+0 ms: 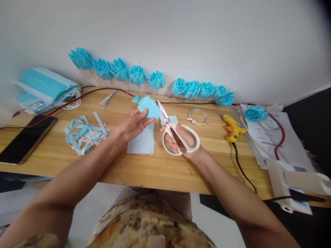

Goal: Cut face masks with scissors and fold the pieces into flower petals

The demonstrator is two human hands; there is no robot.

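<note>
Between the thumb and fingers of my left hand (138,122) is a blue square of mask fabric (150,107). My right hand (182,139) has its fingers through the handles of white-handled scissors (169,125). The scissor blades are parted and point up and away, right beside the square's right edge. Under my hands lies a pale blue mask sheet (142,141) on the table. Another light blue piece (172,120) lies behind the scissors, partly covered by them. A small blue scrap (135,99) shows just beyond the square.
Blue fabric flowers (156,80) on sticks line the wall. Stacked masks (46,84), a phone (29,137) and cut strips (85,134) lie left. A tape roll (198,116), yellow glue gun (234,127) with cord, papers (284,134) and a loose flower (256,113) lie right. A red-black cable (103,89) crosses the back.
</note>
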